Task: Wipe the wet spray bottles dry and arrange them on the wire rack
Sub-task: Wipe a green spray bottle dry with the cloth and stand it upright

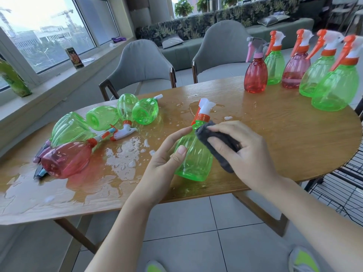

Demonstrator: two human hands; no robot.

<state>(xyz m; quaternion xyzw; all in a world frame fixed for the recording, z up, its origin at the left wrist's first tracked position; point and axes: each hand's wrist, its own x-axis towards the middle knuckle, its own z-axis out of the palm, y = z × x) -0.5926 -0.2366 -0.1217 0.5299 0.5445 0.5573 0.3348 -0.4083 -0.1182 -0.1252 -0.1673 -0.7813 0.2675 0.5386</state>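
Left hand grips empty green bottle; right hand presses grey cloth against it.

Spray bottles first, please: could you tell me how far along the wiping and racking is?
Five bottles stand upright on the table's dry end, seemingly wiped. The left hand holds a green bottle while the right hand rubs it with a grey cloth. Five wet ones lie waiting; the rack shows none.
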